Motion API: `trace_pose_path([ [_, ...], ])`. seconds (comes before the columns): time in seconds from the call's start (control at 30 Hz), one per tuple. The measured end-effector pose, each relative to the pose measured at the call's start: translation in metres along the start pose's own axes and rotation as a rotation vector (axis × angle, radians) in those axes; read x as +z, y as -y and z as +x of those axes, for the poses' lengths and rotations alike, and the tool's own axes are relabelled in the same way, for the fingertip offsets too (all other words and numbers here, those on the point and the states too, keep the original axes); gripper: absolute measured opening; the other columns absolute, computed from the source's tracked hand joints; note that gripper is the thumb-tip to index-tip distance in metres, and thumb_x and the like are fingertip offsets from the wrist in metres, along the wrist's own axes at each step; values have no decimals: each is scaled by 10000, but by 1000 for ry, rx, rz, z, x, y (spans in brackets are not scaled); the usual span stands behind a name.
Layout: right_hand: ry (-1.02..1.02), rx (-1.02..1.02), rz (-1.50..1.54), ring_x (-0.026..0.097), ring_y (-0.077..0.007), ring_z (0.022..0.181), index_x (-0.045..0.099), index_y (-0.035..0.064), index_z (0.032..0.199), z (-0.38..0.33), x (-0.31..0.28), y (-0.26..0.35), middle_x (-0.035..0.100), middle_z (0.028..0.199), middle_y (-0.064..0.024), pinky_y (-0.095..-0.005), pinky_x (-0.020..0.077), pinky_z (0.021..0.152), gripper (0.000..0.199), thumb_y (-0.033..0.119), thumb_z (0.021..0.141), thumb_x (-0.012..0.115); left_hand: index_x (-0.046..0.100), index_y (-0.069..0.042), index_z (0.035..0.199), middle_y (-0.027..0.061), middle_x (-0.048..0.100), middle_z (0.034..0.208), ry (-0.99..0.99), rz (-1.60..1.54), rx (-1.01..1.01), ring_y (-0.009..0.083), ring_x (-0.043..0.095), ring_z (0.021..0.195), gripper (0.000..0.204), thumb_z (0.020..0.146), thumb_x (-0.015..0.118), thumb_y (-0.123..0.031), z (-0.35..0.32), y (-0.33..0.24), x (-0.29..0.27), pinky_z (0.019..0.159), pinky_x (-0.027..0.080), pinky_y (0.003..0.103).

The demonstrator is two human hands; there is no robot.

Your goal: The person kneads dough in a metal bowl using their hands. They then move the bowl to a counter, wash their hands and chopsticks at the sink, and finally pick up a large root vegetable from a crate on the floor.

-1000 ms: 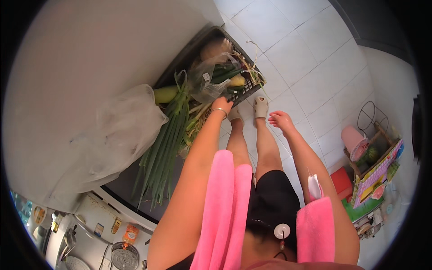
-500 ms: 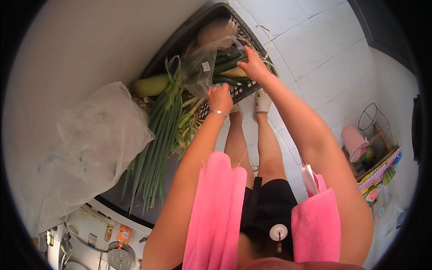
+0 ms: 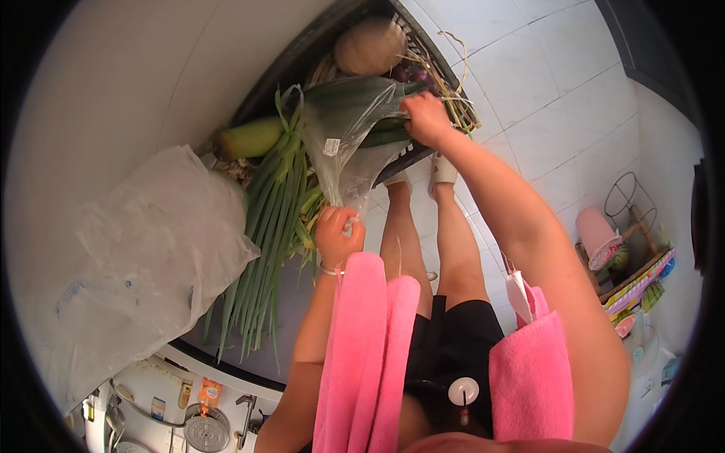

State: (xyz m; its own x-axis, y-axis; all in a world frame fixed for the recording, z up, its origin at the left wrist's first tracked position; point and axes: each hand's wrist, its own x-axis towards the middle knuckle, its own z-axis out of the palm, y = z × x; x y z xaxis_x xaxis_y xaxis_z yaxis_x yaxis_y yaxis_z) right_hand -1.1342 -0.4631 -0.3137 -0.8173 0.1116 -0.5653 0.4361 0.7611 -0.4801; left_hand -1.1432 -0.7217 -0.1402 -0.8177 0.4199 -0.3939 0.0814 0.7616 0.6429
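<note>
A clear plastic bag (image 3: pixel 331 128) with a small white label lies stretched over the crate (image 3: pixel 414 156), and long dark green vegetables, like cucumbers (image 3: pixel 385 134), show through and beside it. My left hand (image 3: pixel 340 235) is closed on the bag's gathered near end, pulled toward me. At the crate's right side, my right hand (image 3: pixel 427 119) has its fingers bent round the bag's other edge, by the cucumber ends; its fingertips are partly hidden. Long green onions (image 3: pixel 260 226) hang over the crate's near left side, next to a thick pale green gourd (image 3: pixel 253 140).
A round tan squash (image 3: pixel 370 47) and dark red onions (image 3: pixel 419 74) sit deeper in the crate. A big whitish plastic bag (image 3: pixel 151 249) stands at the left. Pale floor tiles (image 3: pixel 544 106) lie to the right, with a box holding a pink container (image 3: pixel 596 230).
My left hand has drawn the bag's near end toward me, stretching it. The bag has come off the squash, so the red onions now show. My right hand has shifted slightly nearer.
</note>
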Motion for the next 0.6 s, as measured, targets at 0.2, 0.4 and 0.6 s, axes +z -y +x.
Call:
trace_pose_path([
  [0.2, 147, 36, 253, 534, -327, 1086, 603, 81, 1092, -40, 16, 13, 656, 1031, -131, -433, 409, 952, 395, 184, 718, 677, 550, -8, 701, 85, 489, 674, -136, -212, 66, 234, 475, 634, 131, 575, 559, 22, -13, -24, -40, 570, 394, 316],
  [0.4, -54, 33, 692, 596, -325, 848, 629, 56, 916, -74, 18, 44, 653, 792, -130, -430, 486, 766, 199, 88, 731, 564, 560, 6, 723, 115, 498, 689, -161, -102, 31, 257, 500, 659, 124, 605, 536, 35, -19, -48, -78, 610, 419, 341],
  [0.6, -8, -241, 742, 566, -348, 909, 649, 93, 941, -124, 20, 127, 644, 862, -117, -456, 452, 815, 244, 94, 706, 586, 654, -41, 973, 111, 591, 820, -66, 205, 78, 262, 544, 729, 235, 755, 573, -1, 15, -23, -39, 676, 448, 373],
])
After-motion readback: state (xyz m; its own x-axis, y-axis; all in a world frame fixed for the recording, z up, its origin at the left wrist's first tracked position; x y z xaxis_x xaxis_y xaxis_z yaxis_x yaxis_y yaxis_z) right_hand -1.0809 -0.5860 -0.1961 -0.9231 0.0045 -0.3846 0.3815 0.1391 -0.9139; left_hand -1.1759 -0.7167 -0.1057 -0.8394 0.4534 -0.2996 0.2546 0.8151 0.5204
